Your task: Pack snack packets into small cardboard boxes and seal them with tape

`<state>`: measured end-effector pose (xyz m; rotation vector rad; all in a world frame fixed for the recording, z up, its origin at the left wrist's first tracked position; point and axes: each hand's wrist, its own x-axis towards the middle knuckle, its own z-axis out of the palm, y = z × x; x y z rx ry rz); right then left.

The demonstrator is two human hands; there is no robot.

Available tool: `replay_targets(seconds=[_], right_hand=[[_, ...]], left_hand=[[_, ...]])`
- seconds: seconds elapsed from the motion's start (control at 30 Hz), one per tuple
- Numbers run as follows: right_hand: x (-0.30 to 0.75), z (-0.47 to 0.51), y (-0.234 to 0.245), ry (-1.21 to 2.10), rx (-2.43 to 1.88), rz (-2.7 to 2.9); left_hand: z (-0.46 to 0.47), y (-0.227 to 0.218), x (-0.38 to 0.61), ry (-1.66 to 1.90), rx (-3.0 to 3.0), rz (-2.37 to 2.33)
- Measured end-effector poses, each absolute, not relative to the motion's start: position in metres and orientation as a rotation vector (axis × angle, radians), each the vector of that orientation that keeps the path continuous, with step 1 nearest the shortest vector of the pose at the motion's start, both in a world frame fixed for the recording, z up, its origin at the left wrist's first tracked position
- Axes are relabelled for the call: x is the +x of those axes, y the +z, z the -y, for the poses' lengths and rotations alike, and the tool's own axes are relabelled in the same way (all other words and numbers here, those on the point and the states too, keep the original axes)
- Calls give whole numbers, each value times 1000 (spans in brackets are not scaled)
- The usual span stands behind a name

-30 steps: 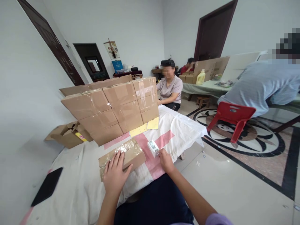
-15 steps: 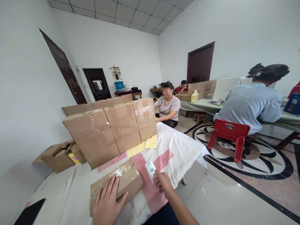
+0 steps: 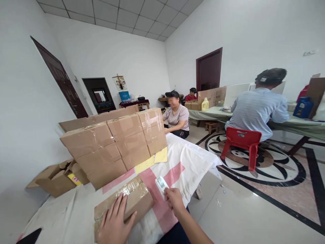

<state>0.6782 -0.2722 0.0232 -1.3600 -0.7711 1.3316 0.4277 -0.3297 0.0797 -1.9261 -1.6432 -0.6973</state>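
My left hand (image 3: 114, 222) lies flat, fingers spread, on a taped cardboard box (image 3: 127, 201) at the near edge of a cloth-covered table (image 3: 188, 162). My right hand (image 3: 174, 200) is closed around a small white device (image 3: 160, 184) just right of that box, holding it over the pink stripe of the cloth. A stack of sealed cardboard boxes (image 3: 114, 142) stands behind them on the table.
Open cardboard cartons (image 3: 54, 176) lie at the left. A seated person (image 3: 176, 115) is beyond the table. Another person (image 3: 257, 108) sits on a red chair (image 3: 241, 142) at a green-covered table (image 3: 291, 123) on the right. A dark phone (image 3: 29, 237) lies at the bottom left.
The view has tilted upward and shifted slightly, so the hands and box sit lower in the frame. Both hands keep the same hold; the box and device have hardly moved.
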Motion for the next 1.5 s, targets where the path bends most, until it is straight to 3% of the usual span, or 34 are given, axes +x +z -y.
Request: replay_targets(seconds=[0.5,0.73,0.87,1.07,1.2,1.27,1.5], right_hand=[[677,277,15,1152,-1345,804],[704,286,26,814,-1234,988],[721,259,30,821,-1162,1091],[712,208,18,1031,-1015,1227],[704,208,16,1118,-986,1292],[703,211,17,1125,-998,1309],[707,214,24,1083,-1046,1369]], left_hand=[[318,59,412,-569,-1959,1668],[323,83,423,-526,-2001,1784],[336,104,435,-550,-1965,1741],[345,89,480,-956,-2523,1349],[325,59,541,-1672,-2576,2271],[309,46,564,-1835,-2482,2627],[278,48,568,-2050,-2331,2875]])
